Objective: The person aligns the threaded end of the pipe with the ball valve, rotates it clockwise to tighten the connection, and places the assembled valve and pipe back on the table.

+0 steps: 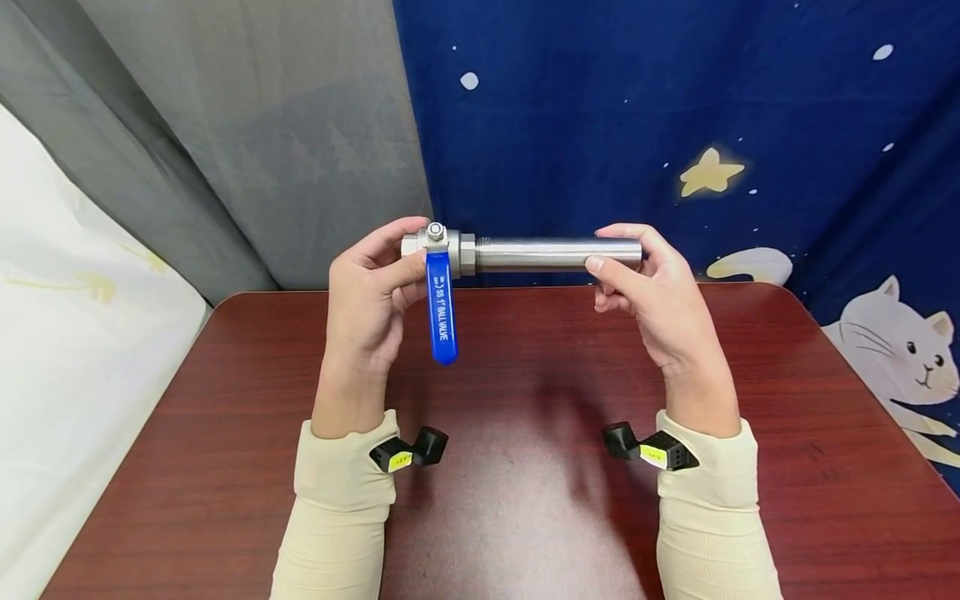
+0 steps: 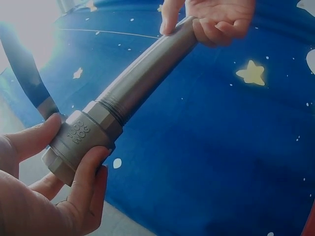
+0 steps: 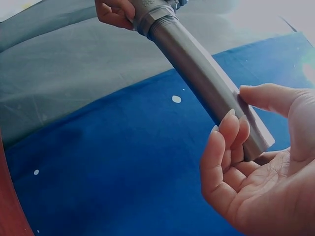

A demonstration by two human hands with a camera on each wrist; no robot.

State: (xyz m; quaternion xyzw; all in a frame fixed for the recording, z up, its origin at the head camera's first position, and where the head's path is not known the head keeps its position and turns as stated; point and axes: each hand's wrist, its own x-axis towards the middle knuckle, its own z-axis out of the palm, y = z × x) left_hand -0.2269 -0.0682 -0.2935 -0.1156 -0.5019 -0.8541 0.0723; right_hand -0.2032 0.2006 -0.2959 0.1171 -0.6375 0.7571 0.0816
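My left hand point(image 1: 365, 292) grips the steel body of a ball valve point(image 2: 81, 135), thumb on one side and fingers round the other. The valve's blue lever handle point(image 1: 442, 308) points down toward me in the head view. A smooth steel pipe point(image 1: 540, 253) sits in the valve's hex end, with a few threads point(image 2: 114, 104) showing at the joint. At the pipe's far right end my right hand point(image 1: 660, 292) holds it between thumb and curled fingers. Valve and pipe lie level in the head view, raised above the table.
A dark red wooden table point(image 1: 510, 500) spreads below both hands. Behind it hang a grey curtain point(image 1: 285, 125) and a blue curtain point(image 1: 555, 108) with stars and a cat print. White cloth point(image 1: 75, 333) hangs at the left. Each sleeve carries a small black camera point(image 1: 431, 446).
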